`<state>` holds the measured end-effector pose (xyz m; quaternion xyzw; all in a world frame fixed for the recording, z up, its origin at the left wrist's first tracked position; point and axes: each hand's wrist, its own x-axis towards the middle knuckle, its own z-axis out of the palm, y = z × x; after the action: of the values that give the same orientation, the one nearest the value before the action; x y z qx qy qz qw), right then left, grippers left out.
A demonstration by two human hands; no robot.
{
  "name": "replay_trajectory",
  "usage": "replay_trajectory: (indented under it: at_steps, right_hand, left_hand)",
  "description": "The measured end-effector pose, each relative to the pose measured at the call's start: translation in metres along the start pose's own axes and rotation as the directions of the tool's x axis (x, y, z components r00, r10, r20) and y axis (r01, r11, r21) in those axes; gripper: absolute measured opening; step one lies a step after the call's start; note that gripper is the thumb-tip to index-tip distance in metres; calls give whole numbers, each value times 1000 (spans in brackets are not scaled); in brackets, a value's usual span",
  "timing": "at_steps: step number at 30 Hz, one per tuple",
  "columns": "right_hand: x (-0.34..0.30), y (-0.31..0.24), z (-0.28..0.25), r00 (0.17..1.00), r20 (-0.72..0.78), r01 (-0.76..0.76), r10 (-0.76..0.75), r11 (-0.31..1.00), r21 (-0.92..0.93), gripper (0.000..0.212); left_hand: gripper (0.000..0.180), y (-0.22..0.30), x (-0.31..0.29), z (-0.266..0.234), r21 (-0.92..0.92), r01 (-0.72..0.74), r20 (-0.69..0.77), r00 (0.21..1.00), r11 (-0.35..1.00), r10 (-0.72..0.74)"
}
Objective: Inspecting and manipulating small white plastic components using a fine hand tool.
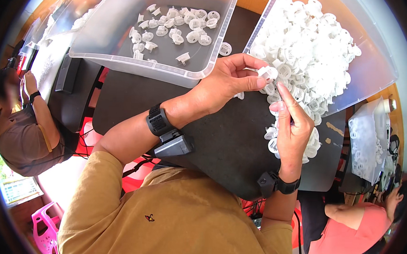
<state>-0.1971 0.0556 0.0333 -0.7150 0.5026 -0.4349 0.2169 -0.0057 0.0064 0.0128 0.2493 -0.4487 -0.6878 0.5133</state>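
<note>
My left hand [236,76] pinches a small round white plastic part [268,74] between thumb and fingers, above the table's middle. Just right of it is my right hand [293,120], its index finger stretched toward the part and its thumb apart from that finger; I see nothing between them. Beneath and beside my right hand lies a pile of loose white plastic parts [311,144], partly hidden by the hand. It runs up into a heap of the same parts [304,45] spilling from a tilted clear bin [374,67] at the far right.
A clear plastic bin [137,64] at the far left holds several scattered white parts. One part [225,48] lies between the bins on the dark table [203,136]. Co-workers sit at the left [28,127] and right [345,231]. Another clear container [366,140] stands at right.
</note>
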Motion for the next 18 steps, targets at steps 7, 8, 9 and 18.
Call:
replay_trajectory:
  at_steps: [7, 8, 9, 18]
  right_hand:
    - [-1, -1, 1, 1000, 11, -28, 28, 1000, 8, 32]
    - [-1, -1, 2, 1000, 8, -25, 25, 1000, 3, 31]
    - [-1, -1, 2, 1000, 8, -25, 25, 1000, 3, 31]
    - [-1, -2, 2, 999, 10, -47, 47, 999, 15, 31]
  left_hand:
    - [30, 0, 0, 0, 19, -2, -1, 1000, 1000, 2]
    - [30, 0, 0, 0, 23, -1, 0, 1000, 1000, 1]
    - [30, 0, 0, 0, 26, 0, 2, 1000, 1000, 0]
    - [28, 0, -1, 2, 13, -7, 6, 1000, 1000, 7]
